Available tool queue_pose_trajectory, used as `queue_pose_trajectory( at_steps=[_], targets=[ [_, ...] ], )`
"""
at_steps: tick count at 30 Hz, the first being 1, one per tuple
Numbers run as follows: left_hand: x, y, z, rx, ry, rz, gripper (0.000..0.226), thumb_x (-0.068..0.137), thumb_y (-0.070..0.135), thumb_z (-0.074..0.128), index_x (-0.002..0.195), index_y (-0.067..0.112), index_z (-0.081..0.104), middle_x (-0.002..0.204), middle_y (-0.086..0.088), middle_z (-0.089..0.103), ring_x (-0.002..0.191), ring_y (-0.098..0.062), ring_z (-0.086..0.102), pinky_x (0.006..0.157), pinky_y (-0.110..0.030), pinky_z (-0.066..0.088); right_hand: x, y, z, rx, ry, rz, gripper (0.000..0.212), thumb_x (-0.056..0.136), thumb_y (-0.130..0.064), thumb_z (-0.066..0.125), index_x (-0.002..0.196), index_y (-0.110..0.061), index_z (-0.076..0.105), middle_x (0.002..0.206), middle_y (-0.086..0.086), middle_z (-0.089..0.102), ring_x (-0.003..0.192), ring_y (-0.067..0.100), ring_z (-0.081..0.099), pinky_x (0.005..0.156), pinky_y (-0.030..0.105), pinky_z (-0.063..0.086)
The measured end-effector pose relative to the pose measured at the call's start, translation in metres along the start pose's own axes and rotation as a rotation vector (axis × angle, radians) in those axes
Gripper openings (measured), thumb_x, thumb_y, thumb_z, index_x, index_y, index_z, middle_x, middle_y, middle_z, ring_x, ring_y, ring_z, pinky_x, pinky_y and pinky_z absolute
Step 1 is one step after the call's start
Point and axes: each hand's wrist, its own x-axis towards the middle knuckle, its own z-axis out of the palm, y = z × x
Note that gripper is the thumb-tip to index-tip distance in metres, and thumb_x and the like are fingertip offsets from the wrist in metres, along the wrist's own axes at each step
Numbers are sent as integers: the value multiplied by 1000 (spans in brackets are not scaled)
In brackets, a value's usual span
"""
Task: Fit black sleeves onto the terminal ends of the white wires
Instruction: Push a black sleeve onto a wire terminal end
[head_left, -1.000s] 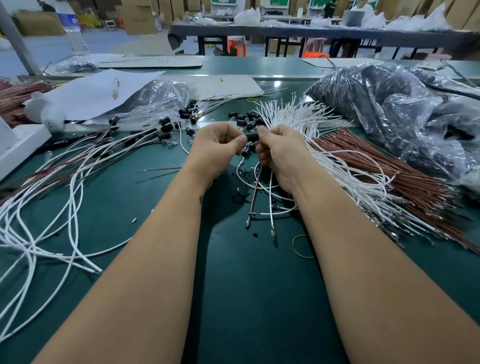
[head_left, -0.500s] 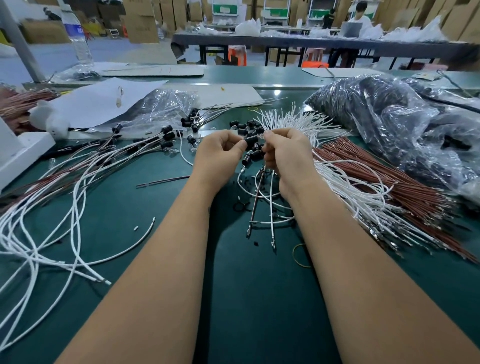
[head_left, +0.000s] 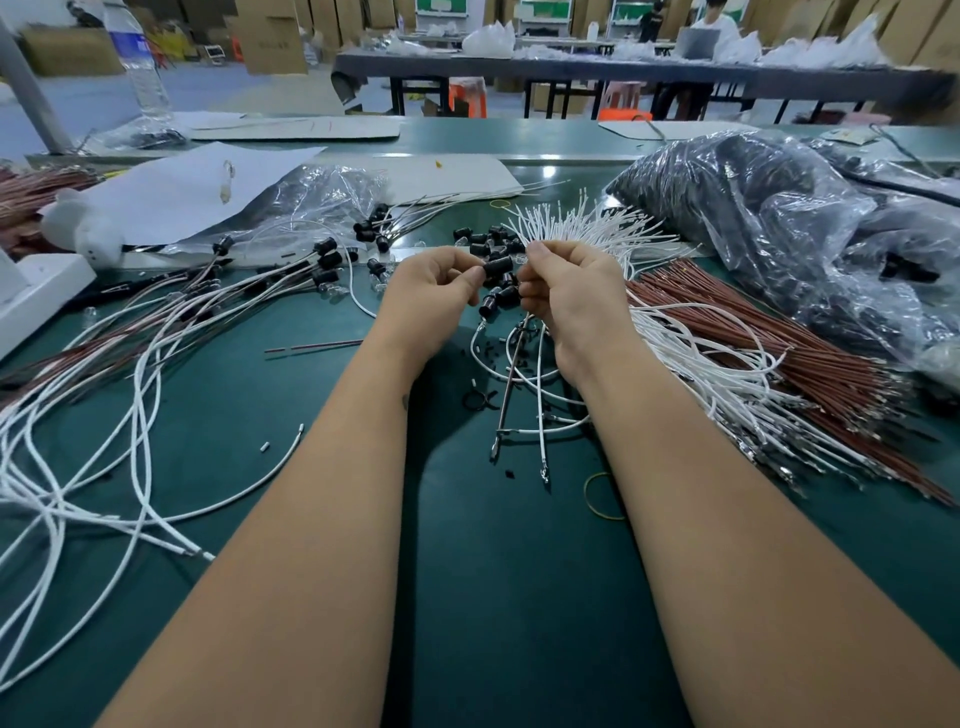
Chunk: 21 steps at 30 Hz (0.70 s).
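Your left hand (head_left: 434, 291) pinches a black sleeve (head_left: 497, 268) above the surface (head_left: 519, 597) toward its far edge; your right hand (head_left: 571, 293) grips white wires (head_left: 540, 405) hanging beneath it.

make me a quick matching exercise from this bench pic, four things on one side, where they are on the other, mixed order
Things:
1. black sleeve
2. yellow rubber band
3. water bottle
4. bundle of brown wires

Places:
A. standing at the far left edge of the bench
B. lying flat on the green mat beside the right forearm
C. pinched between the left hand and the right hand
D. spread on the mat to the right of the hands, next to the white wires

Pairs: 1-C, 2-B, 3-A, 4-D
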Motion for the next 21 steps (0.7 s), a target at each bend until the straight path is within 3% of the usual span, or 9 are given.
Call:
queue_pose_trajectory(
  at_steps=[3, 21],
  targets=[
    [0, 1, -2, -11, -7, 1, 11, 95, 10, 56, 89, 13, 65, 68, -3, 56, 52, -8, 35, 47, -15, 30, 0, 1, 1, -25, -11, -2, 13, 94, -12, 60, 82, -15, 61, 68, 1, 61, 59, 9, 55, 54, 19, 47],
    [0, 0, 0, -5, 6, 18, 10, 93, 8, 58, 93, 6, 68, 67, -3, 60, 41, 3, 42, 46, -8, 32, 0, 3, -1, -128, -4, -22, 15, 91, -12, 65, 78, -18, 59, 70, -2, 57, 58, 7, 51, 53, 16, 45]
  ],
)
